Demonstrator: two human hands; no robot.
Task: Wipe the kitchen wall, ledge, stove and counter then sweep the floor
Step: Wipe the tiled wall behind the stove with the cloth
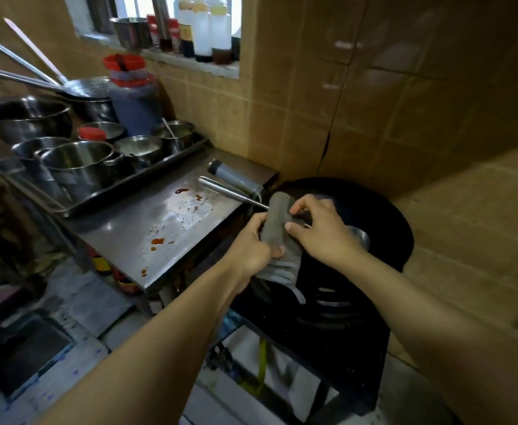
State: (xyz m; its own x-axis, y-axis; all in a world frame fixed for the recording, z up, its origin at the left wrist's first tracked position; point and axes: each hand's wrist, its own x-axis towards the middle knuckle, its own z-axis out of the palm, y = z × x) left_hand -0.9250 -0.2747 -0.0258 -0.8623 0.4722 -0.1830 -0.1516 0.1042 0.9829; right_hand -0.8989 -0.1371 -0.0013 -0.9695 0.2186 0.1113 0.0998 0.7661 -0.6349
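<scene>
The steel table [135,228] carried a tray [147,176] of pots at its far left, red sauce spots [159,240] nearer, and a ladle handle [227,191] at its right edge.

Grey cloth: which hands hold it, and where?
Both: left hand grips the grey folded cloth at its lower middle; right hand pinches its upper edge.

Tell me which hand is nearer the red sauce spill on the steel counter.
Left. The left hand grips the grey cloth just past the counter's right edge, closest to the spill. The right hand pinches the cloth farther right, over the black wok.
</scene>
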